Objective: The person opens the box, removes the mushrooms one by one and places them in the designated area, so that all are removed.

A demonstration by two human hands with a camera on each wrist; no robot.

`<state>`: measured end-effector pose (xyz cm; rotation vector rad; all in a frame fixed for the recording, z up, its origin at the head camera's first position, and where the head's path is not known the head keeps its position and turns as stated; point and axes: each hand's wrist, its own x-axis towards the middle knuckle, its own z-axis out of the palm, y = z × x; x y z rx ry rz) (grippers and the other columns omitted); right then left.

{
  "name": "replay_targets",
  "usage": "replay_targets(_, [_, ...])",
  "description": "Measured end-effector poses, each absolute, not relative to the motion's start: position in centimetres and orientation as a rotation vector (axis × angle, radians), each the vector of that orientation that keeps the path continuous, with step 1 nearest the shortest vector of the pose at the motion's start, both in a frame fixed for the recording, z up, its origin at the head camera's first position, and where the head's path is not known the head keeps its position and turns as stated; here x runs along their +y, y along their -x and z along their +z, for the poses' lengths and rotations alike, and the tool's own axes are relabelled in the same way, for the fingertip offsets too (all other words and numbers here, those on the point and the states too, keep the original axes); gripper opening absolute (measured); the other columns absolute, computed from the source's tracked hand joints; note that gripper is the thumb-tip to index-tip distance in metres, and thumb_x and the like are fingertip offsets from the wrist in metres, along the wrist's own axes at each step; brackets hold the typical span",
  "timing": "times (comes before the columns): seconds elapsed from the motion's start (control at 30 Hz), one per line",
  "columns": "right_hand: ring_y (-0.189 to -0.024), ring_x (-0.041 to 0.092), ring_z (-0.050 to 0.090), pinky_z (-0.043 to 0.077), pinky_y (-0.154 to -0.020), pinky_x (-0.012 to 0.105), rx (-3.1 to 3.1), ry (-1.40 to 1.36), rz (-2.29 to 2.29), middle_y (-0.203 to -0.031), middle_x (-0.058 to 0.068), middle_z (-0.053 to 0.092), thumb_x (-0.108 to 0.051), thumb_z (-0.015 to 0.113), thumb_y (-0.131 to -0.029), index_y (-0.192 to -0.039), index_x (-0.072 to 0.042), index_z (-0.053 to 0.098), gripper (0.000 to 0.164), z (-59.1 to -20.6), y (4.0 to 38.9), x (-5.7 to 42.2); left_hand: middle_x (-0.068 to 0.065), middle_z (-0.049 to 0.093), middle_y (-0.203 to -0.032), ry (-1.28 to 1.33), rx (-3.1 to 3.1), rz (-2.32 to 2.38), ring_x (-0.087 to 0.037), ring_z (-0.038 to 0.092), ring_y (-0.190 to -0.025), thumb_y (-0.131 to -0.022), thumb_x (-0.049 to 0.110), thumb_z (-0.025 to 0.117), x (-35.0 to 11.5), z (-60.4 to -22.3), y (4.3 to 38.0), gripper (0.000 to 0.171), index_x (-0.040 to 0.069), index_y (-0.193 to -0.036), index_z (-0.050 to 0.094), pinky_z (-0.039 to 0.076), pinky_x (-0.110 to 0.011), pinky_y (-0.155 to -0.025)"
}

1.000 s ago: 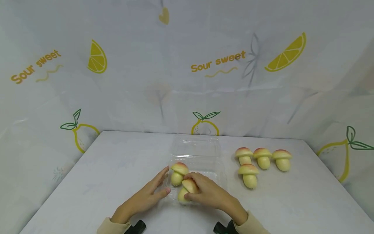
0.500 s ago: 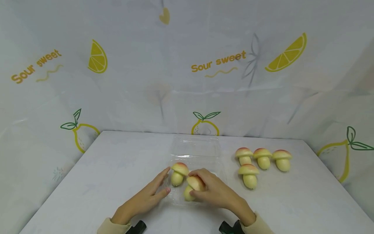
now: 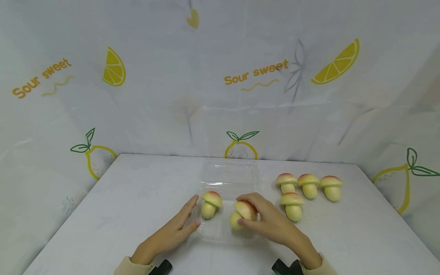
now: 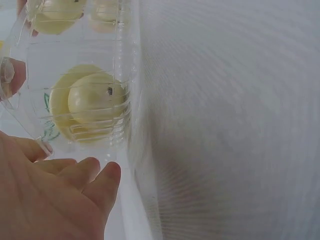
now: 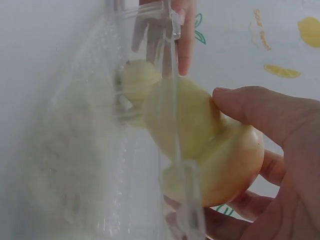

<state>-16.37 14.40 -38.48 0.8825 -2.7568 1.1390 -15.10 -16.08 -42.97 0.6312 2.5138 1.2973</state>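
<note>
A clear plastic clamshell box (image 3: 220, 233) stands on the table with its lid (image 3: 229, 172) folded back. My right hand (image 3: 271, 219) grips a toy mushroom (image 3: 245, 214) by its reddish-yellow cap, over the right part of the box. In the right wrist view the thumb presses on this mushroom (image 5: 225, 165), whose stem overlaps the box wall. Another mushroom (image 3: 210, 205) lies in the left part of the box, seen through the clear wall in the left wrist view. Beside that left wall my left hand (image 3: 172, 229) has its fingers extended, fingertips right at the box edge.
Several more toy mushrooms, such as the nearest one (image 3: 293, 207), lie grouped on the white table (image 3: 343, 236) right of the box. Behind the table hangs a pale backdrop (image 3: 154, 114) printed with lemons.
My right hand has carried the gripped mushroom rightward and slightly away from me, from beside the left mushroom to the box's right part. The left hand has stayed in place.
</note>
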Motion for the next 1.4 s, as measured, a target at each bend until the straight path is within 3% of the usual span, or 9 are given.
replay_targets(0.27, [-0.097, 0.002, 0.054, 0.047, -0.082, 0.021, -2.721, -0.844, 1.181, -0.12, -0.01, 0.061, -0.04, 0.073, -0.09, -0.127, -0.023, 0.059, 0.044, -38.0, 16.0, 15.7, -0.014, -0.01, -0.167, -0.676, 2.558, 1.279, -0.053, 0.025, -0.145, -0.106, 0.031, 0.046, -16.0, -42.9, 15.2, 0.075, 0.007, -0.16, 0.0, 0.023, -0.071, -0.114])
replay_targets(0.7, [-0.095, 0.002, 0.056, 0.05, -0.082, 0.021, -2.73, -0.73, 1.18, -0.119, -0.01, 0.06, -0.038, 0.075, -0.088, -0.13, -0.018, 0.057, 0.05, -36.6, 15.9, 18.0, -0.011, -0.009, -0.168, -0.673, 2.588, 1.254, -0.051, 0.028, -0.145, -0.106, 0.031, 0.046, -15.9, -43.0, 15.3, 0.074, 0.011, -0.161, 0.001, 0.026, -0.068, -0.114])
replay_targets(0.93, [-0.097, 0.002, 0.056, 0.05, -0.084, 0.022, -2.753, -0.7, 1.145, -0.121, -0.009, 0.061, -0.041, 0.075, -0.088, -0.131, -0.018, 0.057, 0.052, -36.4, 16.0, 18.5, -0.013, -0.011, -0.167, -0.641, 2.547, 1.285, -0.049, 0.02, -0.148, -0.105, 0.031, 0.047, -15.9, -42.9, 15.3, 0.078, 0.008, -0.16, -0.004, 0.026, -0.063, -0.116])
replay_targets(1.17, [-0.091, 0.002, 0.055, 0.049, -0.078, 0.022, -2.741, -0.728, 1.149, -0.117, -0.008, 0.061, -0.037, 0.076, -0.087, -0.132, -0.016, 0.057, 0.053, -36.2, 16.3, 19.1, -0.02, 0.01, -0.166, -0.607, 2.522, 1.309, -0.051, 0.029, -0.144, -0.105, 0.035, 0.046, -16.1, -43.0, 15.2, 0.076, 0.01, -0.16, 0.0, 0.028, -0.067, -0.113])
replay_targets(1.4, [-0.091, 0.002, 0.053, 0.048, -0.076, 0.021, -2.736, -0.752, 1.183, -0.117, -0.007, 0.059, -0.033, 0.074, -0.09, -0.133, -0.015, 0.056, 0.049, -36.0, 16.3, 20.0, -0.015, 0.004, -0.167, -0.62, 2.469, 1.353, -0.046, 0.024, -0.148, -0.106, 0.032, 0.046, -16.2, -43.2, 15.4, 0.076, 0.01, -0.16, -0.002, 0.025, -0.063, -0.116])
